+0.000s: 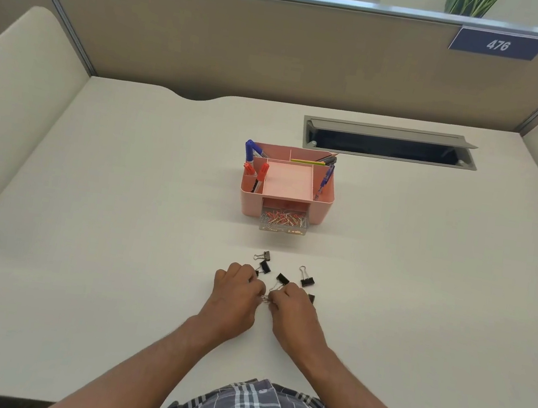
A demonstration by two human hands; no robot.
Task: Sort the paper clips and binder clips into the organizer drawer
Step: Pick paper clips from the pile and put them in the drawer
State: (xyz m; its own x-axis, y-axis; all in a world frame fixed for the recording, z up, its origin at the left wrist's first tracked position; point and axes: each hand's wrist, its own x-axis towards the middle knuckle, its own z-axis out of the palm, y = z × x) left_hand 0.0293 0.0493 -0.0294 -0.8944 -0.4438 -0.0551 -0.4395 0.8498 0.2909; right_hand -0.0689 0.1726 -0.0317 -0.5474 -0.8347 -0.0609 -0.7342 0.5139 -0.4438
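Head view, and the paper-clip half looks nearly wrapped up: the clear drawer [284,222], pulled out at the front of the pink organizer [288,185], holds a tangle of coloured paper clips [283,219]. Both hands meet on the desk [82,246] at 6 o'clock from the organizer, left hand [235,291] and right hand [291,305] with fingertips pinched together on a few last wire clips [266,298] between them (too small to count). Binder clips have yet to go in, by my reading: one [266,256] at 12 o'clock from the left hand, another [265,267] just beside its knuckles, one [282,278] at 12 o'clock from the right hand, one [307,281] at 1 o'clock, and one [310,298] peeking out at its 3 o'clock.
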